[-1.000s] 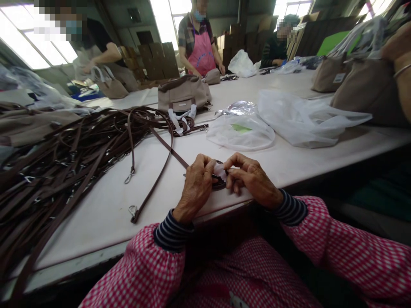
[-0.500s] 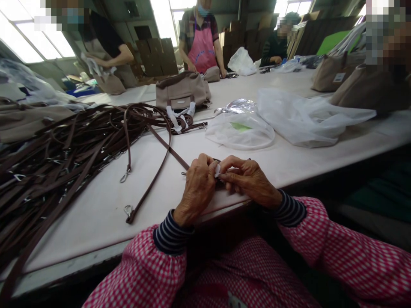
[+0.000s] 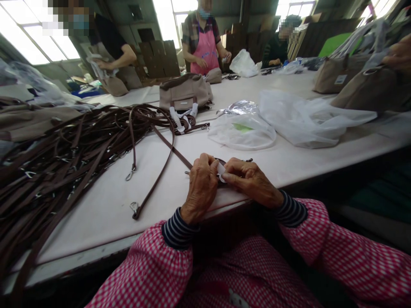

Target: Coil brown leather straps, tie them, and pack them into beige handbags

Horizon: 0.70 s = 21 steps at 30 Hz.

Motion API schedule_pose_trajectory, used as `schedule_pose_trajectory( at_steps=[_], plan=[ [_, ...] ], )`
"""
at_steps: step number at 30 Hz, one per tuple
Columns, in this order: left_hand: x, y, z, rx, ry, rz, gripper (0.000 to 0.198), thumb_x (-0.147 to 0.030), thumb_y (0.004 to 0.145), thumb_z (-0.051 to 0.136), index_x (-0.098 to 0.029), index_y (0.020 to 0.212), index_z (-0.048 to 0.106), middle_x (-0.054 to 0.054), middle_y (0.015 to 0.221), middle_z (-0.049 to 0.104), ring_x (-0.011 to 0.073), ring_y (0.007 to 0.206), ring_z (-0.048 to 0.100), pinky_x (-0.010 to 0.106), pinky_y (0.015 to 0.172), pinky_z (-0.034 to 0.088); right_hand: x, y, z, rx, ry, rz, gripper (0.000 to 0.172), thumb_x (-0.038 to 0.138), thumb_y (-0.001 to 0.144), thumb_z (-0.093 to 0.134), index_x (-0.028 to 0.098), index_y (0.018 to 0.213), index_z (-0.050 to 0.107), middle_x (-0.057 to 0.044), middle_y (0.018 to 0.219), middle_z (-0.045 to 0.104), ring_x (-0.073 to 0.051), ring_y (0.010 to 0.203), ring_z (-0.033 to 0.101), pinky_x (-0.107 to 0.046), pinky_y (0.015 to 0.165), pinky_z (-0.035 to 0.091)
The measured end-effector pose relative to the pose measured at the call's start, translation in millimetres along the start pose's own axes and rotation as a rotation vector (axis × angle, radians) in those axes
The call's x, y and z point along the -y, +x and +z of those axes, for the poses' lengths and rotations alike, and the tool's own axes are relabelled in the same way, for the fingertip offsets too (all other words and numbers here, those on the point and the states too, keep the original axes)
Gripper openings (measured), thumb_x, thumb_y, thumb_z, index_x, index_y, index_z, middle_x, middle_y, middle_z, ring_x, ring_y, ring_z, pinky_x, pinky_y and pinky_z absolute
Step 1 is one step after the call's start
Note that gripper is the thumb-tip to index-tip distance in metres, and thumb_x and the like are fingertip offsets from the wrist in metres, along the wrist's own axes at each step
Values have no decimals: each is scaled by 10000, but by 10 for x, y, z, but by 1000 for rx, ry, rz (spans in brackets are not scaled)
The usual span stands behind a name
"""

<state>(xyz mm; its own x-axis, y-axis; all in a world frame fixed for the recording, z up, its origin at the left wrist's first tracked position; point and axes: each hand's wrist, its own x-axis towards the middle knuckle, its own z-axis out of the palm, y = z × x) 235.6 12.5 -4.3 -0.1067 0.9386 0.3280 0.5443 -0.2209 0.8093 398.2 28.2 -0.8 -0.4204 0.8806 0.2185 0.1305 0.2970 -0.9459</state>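
Observation:
Close to the table's front edge, my left hand (image 3: pixel 203 186) is closed over a dark brown strap (image 3: pixel 183 157), part of which is hidden under the fingers. A small white strip (image 3: pixel 221 169) shows between my two hands, lying around or against the strap. My right hand (image 3: pixel 252 179) pinches this strip between thumb and fingers. A metal clasp (image 3: pixel 248 160) pokes out just beyond my right fingers. To the left, a loose strap end with a metal hook (image 3: pixel 134 207) lies on the table.
A large tangle of brown straps (image 3: pixel 80 149) covers the left side of the table (image 3: pixel 154 226). Behind my hands are a taupe bag (image 3: pixel 183 92), a coiled strap with white wrapping (image 3: pixel 181 122) and clear plastic bags (image 3: pixel 298 119). Co-workers stand around the far side; more bags are at right.
More of the white strip now shows between my fingers, and my right thumb has shifted slightly down. The co-worker in the pink apron has raised their hands from the table.

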Motion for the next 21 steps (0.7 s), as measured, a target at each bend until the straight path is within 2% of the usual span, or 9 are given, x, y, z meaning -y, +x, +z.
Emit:
schedule_pose_trajectory(
  at_steps=[3,7,10,11,13,14,17,21],
  plan=[
    [19,36,-39,85,-107,-24,158,-313,1012,508,-231,879,536,7,802,644,185,685,643,307,668,501,5,29,4,-5,96,150,259,427,899,695,212,849,559,75,543,528,-83,420,422,-195,409,321],
    [44,34,-159,182,-177,27,175,-335,1020,512,-226,892,562,18,889,657,185,785,659,305,731,536,-13,55,-2,50,143,188,288,441,860,744,205,939,598,84,560,549,-60,400,405,-161,375,266],
    [83,-34,-277,301,-94,145,131,-316,986,595,-230,1086,592,56,1110,662,215,998,653,342,877,547,-17,59,-2,48,152,208,276,444,884,709,179,877,633,76,519,526,-44,397,360,-155,389,255],
    [101,-60,-307,323,-18,190,237,-270,953,639,-238,1182,584,69,1187,644,227,1060,638,360,925,538,-16,59,1,26,159,210,272,437,879,713,177,877,634,75,514,525,-45,401,366,-155,393,258],
    [138,-99,-338,328,158,269,465,-152,884,682,-257,1317,548,81,1248,622,248,1127,613,392,973,520,-14,60,8,-13,173,210,269,427,866,723,176,869,626,73,510,527,-49,410,381,-156,399,264],
    [153,-109,-338,322,231,298,520,-114,865,680,-265,1342,540,77,1234,630,255,1130,609,402,975,516,-15,60,11,-25,180,207,270,425,862,725,176,857,621,72,507,527,-49,409,381,-158,397,261],
    [162,-105,-290,302,336,337,491,-129,870,690,-269,1318,543,54,1168,677,268,1117,620,416,965,515,-26,55,12,-42,213,213,284,436,852,731,181,825,610,74,499,526,-45,394,353,-169,388,237],
    [114,-103,-187,262,275,274,574,-136,870,705,-261,1364,441,34,1221,702,243,1129,656,380,951,519,-51,49,11,-53,239,214,294,444,854,740,185,814,606,75,504,522,-53,401,347,-192,395,224]
  ],
)
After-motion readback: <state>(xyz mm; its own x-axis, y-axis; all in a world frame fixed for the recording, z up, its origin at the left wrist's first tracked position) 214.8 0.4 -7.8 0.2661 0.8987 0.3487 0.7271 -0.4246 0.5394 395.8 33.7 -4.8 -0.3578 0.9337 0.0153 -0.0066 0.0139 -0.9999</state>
